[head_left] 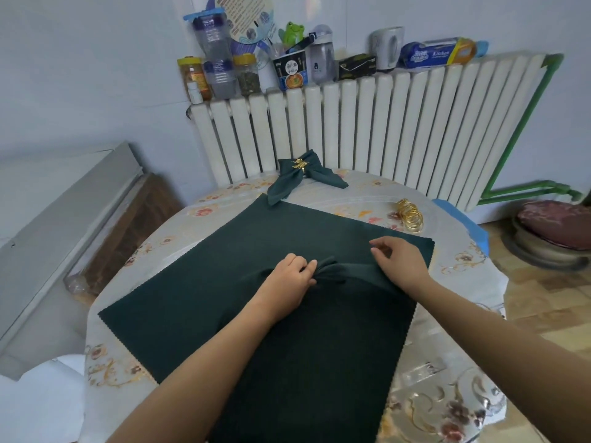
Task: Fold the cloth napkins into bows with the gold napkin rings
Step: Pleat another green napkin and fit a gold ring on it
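A dark green napkin (224, 282) lies spread flat across the middle of the tabletop (447, 362). My left hand (292, 278) pinches a gathered pleat at the cloth's centre, fingers curled round the bunched folds. My right hand (399, 260) rests on the cloth just right of the pleat, its fingers bent and nipping the fabric. Toward the upper middle of the frame sits a finished bow (299, 177) with its gold ring. Loose gold rings (409, 215) lie piled at the upper right.
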